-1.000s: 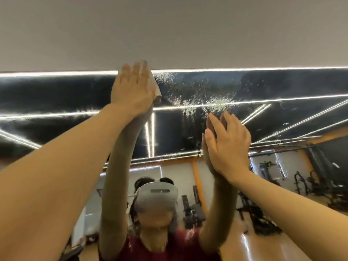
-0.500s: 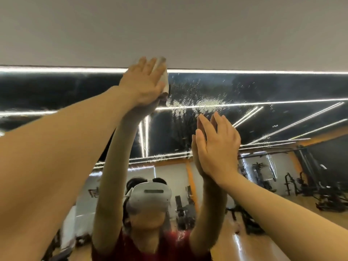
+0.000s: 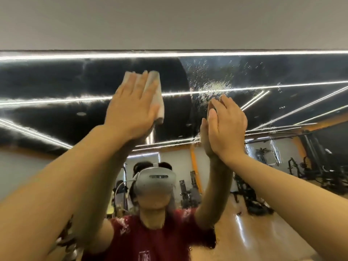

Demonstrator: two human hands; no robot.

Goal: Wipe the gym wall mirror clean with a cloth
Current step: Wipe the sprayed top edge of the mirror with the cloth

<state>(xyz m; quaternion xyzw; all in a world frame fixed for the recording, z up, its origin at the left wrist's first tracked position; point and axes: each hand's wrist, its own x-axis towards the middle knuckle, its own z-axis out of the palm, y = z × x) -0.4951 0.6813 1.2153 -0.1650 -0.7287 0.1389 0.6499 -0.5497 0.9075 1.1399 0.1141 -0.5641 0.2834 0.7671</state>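
My left hand [image 3: 131, 108] presses the cloth [image 3: 157, 95] flat against the mirror [image 3: 56, 81]; my right hand [image 3: 227, 125] rests flat-fingered beside it, droplets [image 3: 212, 87] just above.

The wall mirror [image 3: 244, 72] is seen reaching up to a pale wall, its glass speckled with droplets right of centre. A pale folded cloth [image 3: 157, 95] (partly hidden) is pressed flat against the glass high up, left of the droplets, its edges showing past the covering hand.
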